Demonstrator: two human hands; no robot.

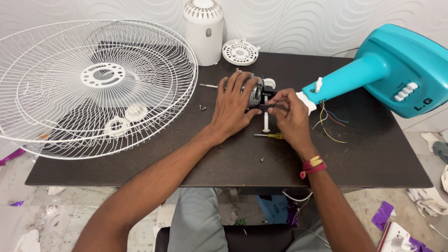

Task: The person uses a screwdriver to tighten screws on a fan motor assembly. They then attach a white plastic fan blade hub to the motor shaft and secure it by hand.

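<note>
I see my left hand (pixel 232 105) laid over the fan motor (pixel 255 92) near the middle of the dark tabletop (pixel 224 158), palm down, its grip wrapped over the metal body with the fingers curled on top. My right hand (pixel 290 114) sits just beside it, its grip pinching a small dark part at the motor's right end between thumb and fingertips; what the part is I cannot tell. A red and yellow thread band (pixel 313 166) circles that wrist. The motor's shaft (pixel 208 86) pokes out to the left past my fingers. A white peg (pixel 266 122) lies between my hands, and a yellow-handled screwdriver (pixel 270 136) rests just below it, close to my right palm. Loose screws (pixel 202 108) lie left of my left hand, another one (pixel 262 159) nearer to me. The teal fan base (pixel 392 70) lies tilted on the right, coloured wires (pixel 329 122) trailing from its white neck towards the motor. A white wire guard (pixel 93 86) covers the left of the tabletop, and a white motor cover (pixel 204 30) and a round white grille piece (pixel 240 51) stand at the back by the wall.
</note>
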